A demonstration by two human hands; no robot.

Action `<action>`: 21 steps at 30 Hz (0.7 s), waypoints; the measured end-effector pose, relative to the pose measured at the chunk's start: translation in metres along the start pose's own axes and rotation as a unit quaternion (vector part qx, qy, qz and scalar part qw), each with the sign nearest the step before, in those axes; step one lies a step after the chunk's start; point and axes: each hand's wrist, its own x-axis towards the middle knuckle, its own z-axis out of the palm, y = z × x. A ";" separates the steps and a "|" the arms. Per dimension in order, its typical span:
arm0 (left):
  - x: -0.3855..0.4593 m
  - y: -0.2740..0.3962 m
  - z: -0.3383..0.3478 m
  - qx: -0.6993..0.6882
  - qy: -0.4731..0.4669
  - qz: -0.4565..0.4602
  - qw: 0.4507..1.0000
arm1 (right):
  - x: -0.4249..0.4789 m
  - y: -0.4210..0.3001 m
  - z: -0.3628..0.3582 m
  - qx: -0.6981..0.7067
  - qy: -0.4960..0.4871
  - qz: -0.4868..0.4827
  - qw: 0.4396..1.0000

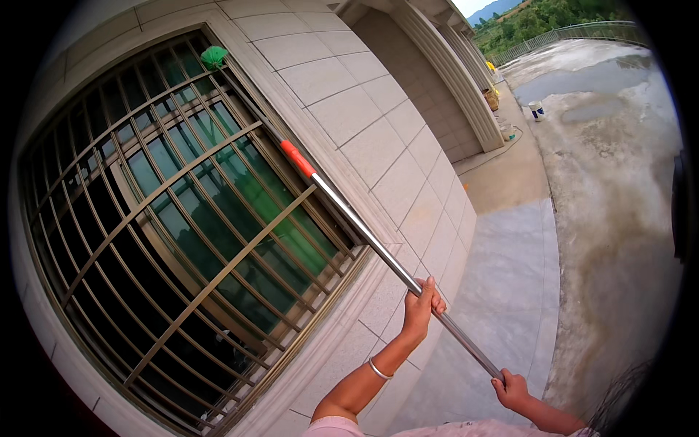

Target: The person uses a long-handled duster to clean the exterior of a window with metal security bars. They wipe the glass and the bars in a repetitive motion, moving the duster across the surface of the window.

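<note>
A long telescopic metal pole (363, 229) with a red plastic collar (298, 158) slants up to the window. My left hand (421, 307) grips it partway along, and my right hand (511, 389) is closed round its lower end. At the pole's far end a green brush head (213, 57) is at the upper right corner of the barred window. Metal security bars (218, 278) bulge out in front of sliding panes of green-tinted glass (191, 235). Whether the brush touches the bars or the frame cannot be told.
Stone-tiled wall (349, 98) surrounds the window, with a projecting sill (327, 322) below. A paved walkway (491, 262) runs beside the wall. Farther off are a white bucket (537, 111), a brown basket (490, 99), a cable on the ground and a railing (579, 34).
</note>
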 end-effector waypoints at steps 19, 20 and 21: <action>0.121 0.227 -0.053 0.106 0.172 0.181 0.963 | 0.168 -0.226 -0.041 0.158 -0.157 -0.024 0.975; 0.124 0.222 -0.050 0.147 0.217 0.196 0.945 | 0.169 -0.218 -0.043 0.253 -0.237 0.022 0.938; 0.126 0.213 -0.047 0.186 0.266 0.210 0.922 | 0.170 -0.209 -0.044 0.341 -0.316 0.067 0.883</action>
